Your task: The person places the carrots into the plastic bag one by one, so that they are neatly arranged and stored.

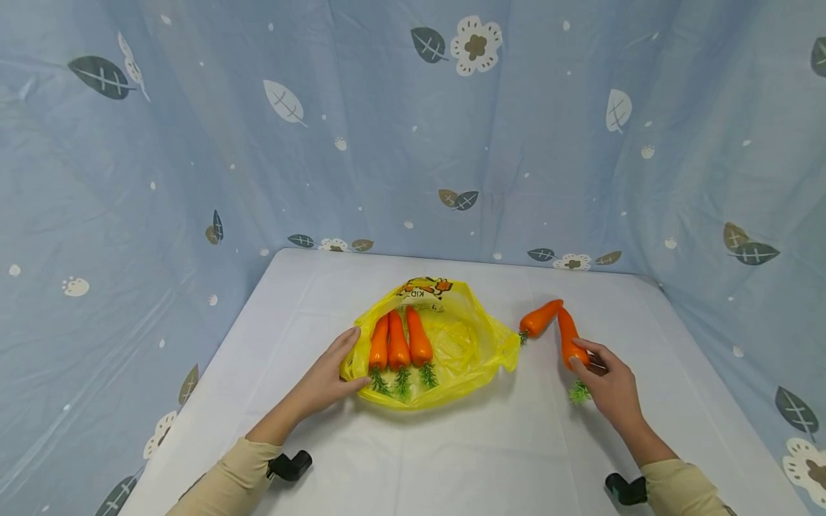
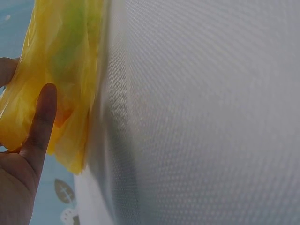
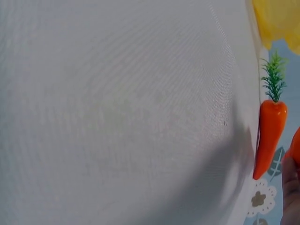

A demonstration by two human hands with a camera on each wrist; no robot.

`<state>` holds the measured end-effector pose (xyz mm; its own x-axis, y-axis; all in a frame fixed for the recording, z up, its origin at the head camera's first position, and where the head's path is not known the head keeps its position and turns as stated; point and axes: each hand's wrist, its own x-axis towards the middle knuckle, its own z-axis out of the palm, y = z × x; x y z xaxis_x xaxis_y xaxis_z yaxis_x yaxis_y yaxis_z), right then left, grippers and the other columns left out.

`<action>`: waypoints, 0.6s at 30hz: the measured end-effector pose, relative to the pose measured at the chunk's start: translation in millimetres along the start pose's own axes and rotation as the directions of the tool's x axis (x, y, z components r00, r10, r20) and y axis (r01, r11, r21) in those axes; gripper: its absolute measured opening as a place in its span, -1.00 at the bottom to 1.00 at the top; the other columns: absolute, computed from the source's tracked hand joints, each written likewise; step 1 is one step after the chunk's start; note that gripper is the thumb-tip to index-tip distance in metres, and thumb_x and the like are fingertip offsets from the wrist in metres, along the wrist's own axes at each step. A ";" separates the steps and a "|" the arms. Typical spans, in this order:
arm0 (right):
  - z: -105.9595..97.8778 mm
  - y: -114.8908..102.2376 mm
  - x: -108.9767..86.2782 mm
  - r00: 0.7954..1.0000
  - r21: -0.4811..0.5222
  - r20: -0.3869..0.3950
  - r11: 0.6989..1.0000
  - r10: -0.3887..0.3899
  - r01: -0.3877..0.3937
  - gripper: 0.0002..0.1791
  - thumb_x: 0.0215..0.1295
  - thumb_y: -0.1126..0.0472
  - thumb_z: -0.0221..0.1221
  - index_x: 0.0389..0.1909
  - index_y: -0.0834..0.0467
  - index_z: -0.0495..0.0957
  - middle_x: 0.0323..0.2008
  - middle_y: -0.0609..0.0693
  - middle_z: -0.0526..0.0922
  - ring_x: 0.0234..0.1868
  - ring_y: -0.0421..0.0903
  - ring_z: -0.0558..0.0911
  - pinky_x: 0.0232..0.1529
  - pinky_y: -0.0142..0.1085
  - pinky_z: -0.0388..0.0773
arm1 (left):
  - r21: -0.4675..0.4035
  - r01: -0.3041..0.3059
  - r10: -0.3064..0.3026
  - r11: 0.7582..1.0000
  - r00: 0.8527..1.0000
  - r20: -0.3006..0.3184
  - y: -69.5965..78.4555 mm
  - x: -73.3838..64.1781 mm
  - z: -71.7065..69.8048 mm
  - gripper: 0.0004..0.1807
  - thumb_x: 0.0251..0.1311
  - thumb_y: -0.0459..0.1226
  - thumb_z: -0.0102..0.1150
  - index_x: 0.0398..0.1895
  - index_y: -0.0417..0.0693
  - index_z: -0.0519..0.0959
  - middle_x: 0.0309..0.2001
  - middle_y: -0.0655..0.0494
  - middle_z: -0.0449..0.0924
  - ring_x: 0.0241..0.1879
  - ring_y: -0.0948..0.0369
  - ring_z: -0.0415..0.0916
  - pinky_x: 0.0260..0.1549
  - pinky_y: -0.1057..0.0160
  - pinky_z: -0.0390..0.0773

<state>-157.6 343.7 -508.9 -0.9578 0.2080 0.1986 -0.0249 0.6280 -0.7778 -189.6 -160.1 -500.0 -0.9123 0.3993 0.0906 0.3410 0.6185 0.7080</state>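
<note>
A yellow plastic bag (image 1: 461, 351) lies on its side with its mouth facing me. Inside, at its left, three orange toy carrots (image 1: 398, 347) lie side by side, green tops toward me. My left hand (image 1: 325, 376) holds the bag's left end between thumb and fingers; in the left wrist view its thumb (image 2: 43, 112) lies along the plastic. To the right, my right hand (image 1: 609, 383) grips another carrot (image 1: 568, 331) near its leafy end, thumb on one side and fingers on the other. Beyond that, one more carrot (image 1: 540, 319) rests on the table, its tip near the held carrot's tip.
The white-covered table (image 1: 477, 459) has a patterned blue curtain (image 1: 387, 143) behind it and along both sides. A black wrist device (image 1: 290, 466) sits at the left cuff, and another black device (image 1: 626, 490) at the right cuff.
</note>
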 end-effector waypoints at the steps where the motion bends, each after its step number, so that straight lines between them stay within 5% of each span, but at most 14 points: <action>1: 0.3 -0.6 0.0 1.000 0.001 0.000 1.000 -0.003 0.003 -0.52 0.46 0.11 0.24 0.32 0.21 0.53 0.25 0.20 0.55 -0.08 -0.60 0.38 -0.12 -0.79 0.39 | 0.000 0.000 0.000 1.000 1.000 0.000 0.1 -0.1 0.0 0.05 0.23 -0.13 0.42 0.62 -0.24 -0.01 0.60 -0.23 -0.06 0.54 -0.20 -0.03 0.42 -0.28 0.11; 18: 5.1 -11.9 -4.8 0.995 0.036 -0.014 0.994 -0.098 0.099 -0.57 0.42 0.21 0.26 0.26 0.25 0.57 0.23 0.18 0.57 -0.06 -0.53 0.45 -0.09 -0.74 0.43 | 0.001 0.011 -0.011 1.000 1.000 0.000 -1.3 0.5 0.1 0.06 0.24 -0.10 0.42 0.63 -0.21 -0.02 0.61 -0.20 -0.08 0.54 -0.21 -0.03 0.42 -0.29 0.11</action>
<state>-154.2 331.4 -503.6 -0.9465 0.1557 0.2825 -0.1298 0.6179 -0.7755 -190.5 -160.7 -501.1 -0.9159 0.3927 0.0830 0.3314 0.6233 0.7083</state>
